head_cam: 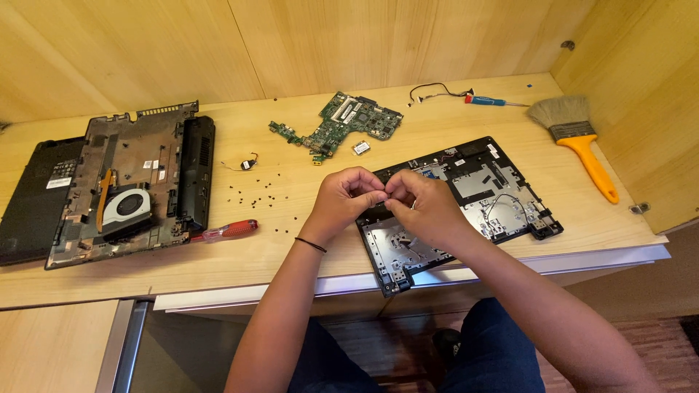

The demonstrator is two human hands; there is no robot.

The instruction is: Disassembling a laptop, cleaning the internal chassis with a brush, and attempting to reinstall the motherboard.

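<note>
Fingertips of both hands met in a pinch above the black laptop cover, curled tight together; whether anything tiny sat between them could not be told. Left hand and right hand touched knuckle to knuckle, the left wrist wearing a thin black band. Directly beneath the fingers lay the cover, inner side up, its near corner past the edge of the wooden desk. Left of the fingers small black screws were scattered, with a red-handled screwdriver nearer the edge and an opened laptop base with its fan beyond. Farther back sat a green circuit board; off to the right, an orange-handled brush.
</note>
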